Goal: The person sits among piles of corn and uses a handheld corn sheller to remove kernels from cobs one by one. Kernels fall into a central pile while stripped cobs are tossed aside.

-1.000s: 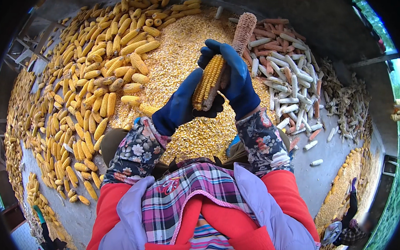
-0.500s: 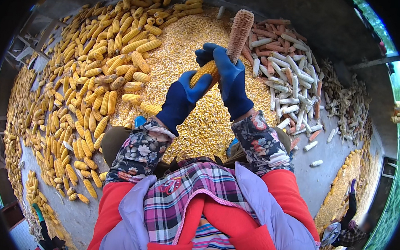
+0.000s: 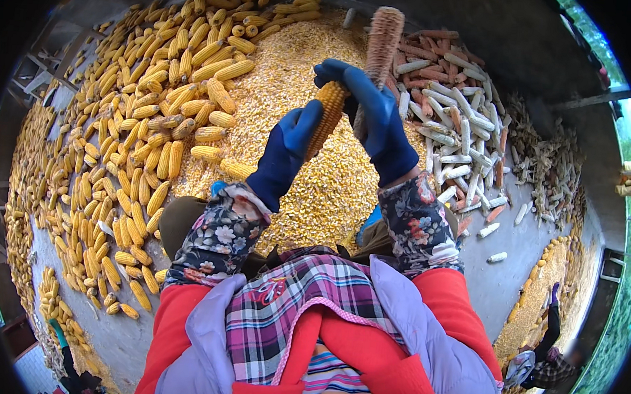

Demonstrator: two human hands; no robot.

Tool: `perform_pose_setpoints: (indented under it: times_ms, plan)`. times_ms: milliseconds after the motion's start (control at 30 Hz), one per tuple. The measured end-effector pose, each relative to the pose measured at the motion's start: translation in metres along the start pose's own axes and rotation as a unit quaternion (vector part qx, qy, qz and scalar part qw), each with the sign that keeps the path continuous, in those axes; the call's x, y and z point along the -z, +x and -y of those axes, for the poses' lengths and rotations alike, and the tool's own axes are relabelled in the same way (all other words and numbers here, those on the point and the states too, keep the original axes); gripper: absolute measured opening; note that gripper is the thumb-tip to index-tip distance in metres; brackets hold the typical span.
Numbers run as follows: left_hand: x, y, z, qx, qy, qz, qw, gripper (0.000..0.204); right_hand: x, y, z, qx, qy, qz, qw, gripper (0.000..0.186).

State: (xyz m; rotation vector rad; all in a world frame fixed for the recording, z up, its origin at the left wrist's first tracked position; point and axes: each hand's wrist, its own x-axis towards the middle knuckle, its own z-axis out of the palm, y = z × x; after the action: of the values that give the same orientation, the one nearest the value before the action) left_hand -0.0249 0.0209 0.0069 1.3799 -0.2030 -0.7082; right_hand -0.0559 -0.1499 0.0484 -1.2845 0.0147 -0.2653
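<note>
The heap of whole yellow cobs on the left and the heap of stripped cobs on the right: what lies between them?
In the head view, a broad mound of loose yellow kernels fills the stretch between the whole cobs and the stripped cobs.

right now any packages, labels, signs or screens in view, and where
None that I can make out.
The left hand and right hand, in blue gloves, hold a yellow corn cob and a stripped cob over a heap of loose kernels.

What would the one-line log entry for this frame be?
left hand: grips yellow corn cob | right hand: holds bare cob against it | below: loose kernel pile
</note>
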Motion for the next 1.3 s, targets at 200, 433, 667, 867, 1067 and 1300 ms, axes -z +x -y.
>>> perform_pose_setpoints:
  times_ms: [200,433,667,867,1067,1300]
  plan:
    - [-0.011,0.012,0.025,0.05,-0.042,-0.016,0.998,0.052,-0.022,0.0,-0.04,0.024,-0.065,-0.14,0.988,0.025]
    - [-0.004,0.0,-0.003,0.056,-0.183,0.109,0.975,0.069,-0.009,0.005,-0.004,-0.05,0.078,-0.128,0.987,0.036]
    - [-0.014,0.023,0.034,-0.012,-0.142,-0.027,0.989,0.056,-0.043,-0.009,-0.041,-0.055,0.019,-0.125,0.99,0.033]
    - [-0.011,0.003,0.005,0.112,-0.275,0.154,0.942,0.063,-0.008,0.006,-0.04,0.064,0.011,-0.181,0.981,0.033]
    - [-0.011,0.007,0.004,0.026,-0.05,-0.006,0.998,0.057,-0.013,0.005,-0.014,-0.043,0.102,-0.079,0.991,0.039]
    - [-0.008,0.011,0.006,0.179,-0.099,0.062,0.977,0.054,-0.019,0.0,-0.038,0.032,-0.066,-0.177,0.982,0.026]
